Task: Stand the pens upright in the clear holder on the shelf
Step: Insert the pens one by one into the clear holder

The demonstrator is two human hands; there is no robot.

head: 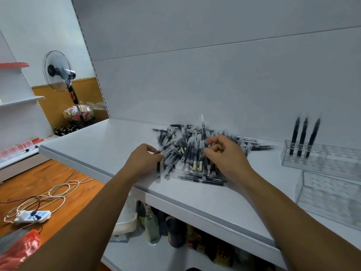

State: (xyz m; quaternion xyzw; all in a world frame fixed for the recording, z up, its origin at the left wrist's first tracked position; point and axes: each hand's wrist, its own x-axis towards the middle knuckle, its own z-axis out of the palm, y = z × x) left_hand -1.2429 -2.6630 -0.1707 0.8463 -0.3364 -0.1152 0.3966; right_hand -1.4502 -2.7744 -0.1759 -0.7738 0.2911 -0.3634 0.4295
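Note:
A heap of black and clear pens [187, 153] lies on the white shelf [101, 145]. My left hand [143, 158] rests at the heap's left edge, its fingers pinched on one pen [166, 148]. My right hand [226, 153] sits on the heap's right side, fingers closed around a pen that points up [203, 132]. The clear holder [332, 161] stands at the right of the shelf with three black pens [303, 135] upright in its left end.
A second clear holder [330, 194] sits nearer the shelf's front right edge. Bottles [154, 225] and a white basket [127, 218] stand on the lower shelf. On the wooden floor at left lie a power strip with cables [32, 216] and a standing fan [58, 71].

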